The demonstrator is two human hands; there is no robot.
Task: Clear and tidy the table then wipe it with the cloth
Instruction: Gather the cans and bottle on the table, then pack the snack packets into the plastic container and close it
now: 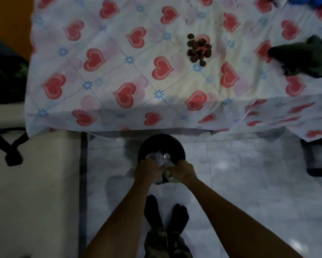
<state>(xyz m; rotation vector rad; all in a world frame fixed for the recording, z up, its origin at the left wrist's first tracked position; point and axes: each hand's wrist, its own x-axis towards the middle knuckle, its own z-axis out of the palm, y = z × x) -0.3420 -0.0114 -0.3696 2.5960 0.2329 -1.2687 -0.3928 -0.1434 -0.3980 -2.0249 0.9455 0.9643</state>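
Below the table's near edge, both hands hover over a round black bin [161,142] on the floor. My left hand [147,169] is closed on a clear plastic cup [153,157] with a clear plastic spoon [166,156] beside it. My right hand [183,172] grips crumpled clear and green wrapping [170,176]. The table [119,71] carries a white cover printed with red hearts. A heap of dark brown crumbs [199,50] lies on it right of centre. A dark cloth [303,56] rests at the right edge.
A cream sofa or bench [35,192] stands left of the bin. Tiled floor [240,174] spreads to the right, with a dark object [316,157] under the table corner. My feet in dark socks [165,213] stand behind the bin. Blue items [309,1] sit at the far right corner.
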